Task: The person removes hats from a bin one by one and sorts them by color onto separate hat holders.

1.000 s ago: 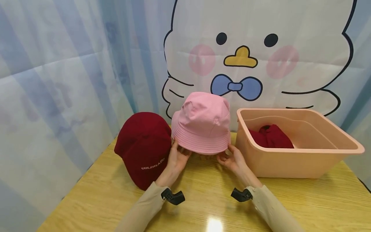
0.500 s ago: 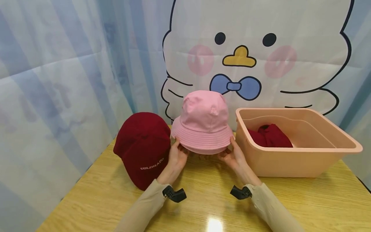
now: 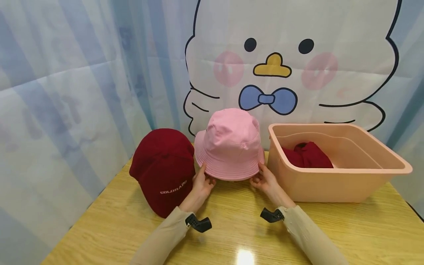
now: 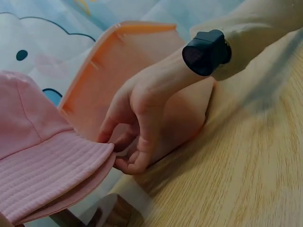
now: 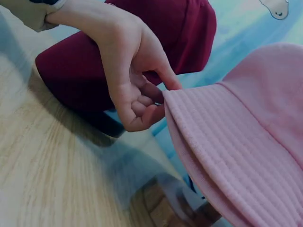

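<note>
A pink bucket hat [image 3: 230, 145] stands crown up at the back middle of the table. My left hand [image 3: 200, 189] pinches the left side of its brim, thumb above and fingers below; the right wrist view shows this left hand [image 5: 135, 80] close up. At the right side of the brim my right hand [image 3: 269, 186] pinches likewise, and the left wrist view shows that right hand [image 4: 137, 118] at the brim edge. Beneath the hat a brown wooden-looking piece [image 4: 118, 213] is partly hidden. Left of the bucket hat is a dark red cap [image 3: 163, 169] lettered COLORADO.
A peach plastic bin [image 3: 331, 187] stands close on the right, with a dark red cloth item [image 3: 309, 156] inside. The wooden table [image 3: 232, 235] ends at a patterned curtain [image 3: 82, 92] behind and to the left.
The pink bucket hat first tilts back and rises slightly, then comes lower, its crown tipping forward again. Both hands go with it, still at the brim.
</note>
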Available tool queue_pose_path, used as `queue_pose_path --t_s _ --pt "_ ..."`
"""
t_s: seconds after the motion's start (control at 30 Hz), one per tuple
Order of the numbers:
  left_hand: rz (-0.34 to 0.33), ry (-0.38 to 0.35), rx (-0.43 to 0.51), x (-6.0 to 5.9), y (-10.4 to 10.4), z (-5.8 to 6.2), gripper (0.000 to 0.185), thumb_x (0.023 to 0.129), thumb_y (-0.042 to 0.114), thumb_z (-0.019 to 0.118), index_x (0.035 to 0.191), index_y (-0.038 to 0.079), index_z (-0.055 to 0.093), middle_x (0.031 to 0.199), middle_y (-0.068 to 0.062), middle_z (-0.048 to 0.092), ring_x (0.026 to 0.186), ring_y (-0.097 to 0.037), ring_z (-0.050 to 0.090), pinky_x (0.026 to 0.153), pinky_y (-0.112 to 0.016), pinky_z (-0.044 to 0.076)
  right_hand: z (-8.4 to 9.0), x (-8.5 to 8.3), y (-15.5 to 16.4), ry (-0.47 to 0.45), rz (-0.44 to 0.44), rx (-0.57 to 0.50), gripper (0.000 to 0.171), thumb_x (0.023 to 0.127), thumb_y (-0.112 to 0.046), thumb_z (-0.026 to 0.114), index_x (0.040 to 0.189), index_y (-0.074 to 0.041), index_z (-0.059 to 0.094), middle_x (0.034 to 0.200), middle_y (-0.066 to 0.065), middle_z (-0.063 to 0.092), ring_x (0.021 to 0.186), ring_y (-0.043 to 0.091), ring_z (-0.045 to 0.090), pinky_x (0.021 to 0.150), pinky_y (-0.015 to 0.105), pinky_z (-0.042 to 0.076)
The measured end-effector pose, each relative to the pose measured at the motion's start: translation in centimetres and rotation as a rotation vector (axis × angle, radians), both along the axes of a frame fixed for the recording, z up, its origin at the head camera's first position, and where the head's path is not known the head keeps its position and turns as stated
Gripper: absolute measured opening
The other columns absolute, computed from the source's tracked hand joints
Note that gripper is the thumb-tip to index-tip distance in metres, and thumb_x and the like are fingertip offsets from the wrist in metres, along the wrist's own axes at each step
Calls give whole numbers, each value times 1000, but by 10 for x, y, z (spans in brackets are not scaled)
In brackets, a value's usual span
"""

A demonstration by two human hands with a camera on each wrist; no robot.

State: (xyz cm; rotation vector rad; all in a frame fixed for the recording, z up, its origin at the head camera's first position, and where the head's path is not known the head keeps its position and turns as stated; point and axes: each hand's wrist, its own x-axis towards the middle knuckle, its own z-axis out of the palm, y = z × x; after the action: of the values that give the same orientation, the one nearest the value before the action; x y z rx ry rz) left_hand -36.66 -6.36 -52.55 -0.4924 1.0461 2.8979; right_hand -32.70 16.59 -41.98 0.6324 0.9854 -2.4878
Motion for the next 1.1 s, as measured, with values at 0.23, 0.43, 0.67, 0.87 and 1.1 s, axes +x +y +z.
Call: queue_pose_path --t_s 0.23,0.43,0.67,0.87,1.1 --pt "-80 -9 24 14 2 10 36 80 47 59 101 17 56 96 0 56 81 -15 48 66 -32 37 -37 -21 16 127 49 -11 15 88 -30 55 93 -19 46 93 -3 49 87 11 48 79 30 37" --pt "-192 -90 -22 62 3 49 37 86 46 52 96 10 48 98 -10 54 90 -22 55 71 -33 45 20 37 1 182 140 270 27 95 -26 30 120 -16 36 126 14 43 112 25 44 87 34 43" --pt "-299 -155 -122 139 14 152 20 94 23 35 96 3 40 100 -13 47 94 -25 54 81 -33 43 64 81 8 374 385 445 55 97 -22 23 139 4 -1 145 30 10 130 38 29 108 47 22" --pt "-434 -77 -168 151 15 185 32 94 20 29 114 -4 36 124 -21 42 101 -25 53 87 -34 41 92 110 33 661 570 663 60 98 -31 27 139 7 7 142 25 27 121 24 46 100 42 36" --pt "-482 45 -191 145 31 220 19 91 15 34 103 5 45 111 -8 50 88 -14 54 74 -26 42 129 125 81 1005 585 546 37 99 -16 23 132 -10 39 123 -8 56 112 8 55 89 22 45"
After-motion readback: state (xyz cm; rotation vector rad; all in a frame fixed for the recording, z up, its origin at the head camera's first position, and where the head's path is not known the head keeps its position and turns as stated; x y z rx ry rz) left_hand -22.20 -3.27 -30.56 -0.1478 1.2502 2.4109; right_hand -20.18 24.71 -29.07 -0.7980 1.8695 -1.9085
